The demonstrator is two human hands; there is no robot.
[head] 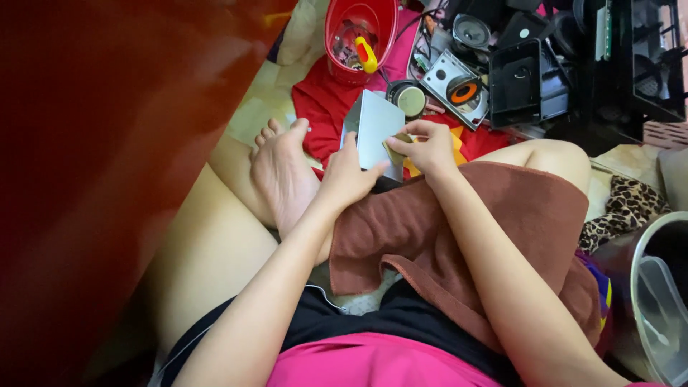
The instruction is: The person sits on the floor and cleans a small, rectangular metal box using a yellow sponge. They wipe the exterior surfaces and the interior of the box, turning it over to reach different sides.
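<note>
Wiping, one grey metal plate (pixel 376 129), held above the brown towel's (pixel 459 229) far edge: left hand (pixel 349 172) fingers clamp its lower edge; right hand (pixel 428 149) pinches a small yellowish pad (pixel 396 147) against it. Best kept braced, strokes short.

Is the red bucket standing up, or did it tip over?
Standing up. The round red plastic bucket shows its open top to the camera, and a yellow-and-red-handled tool rests inside with other small parts, nothing spilled out.

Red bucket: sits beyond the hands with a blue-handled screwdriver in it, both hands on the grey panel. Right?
Not quite. In the head view the screwdriver in the red bucket has a yellow handle, not blue. Left hand and right hand both hold the grey panel.
</note>
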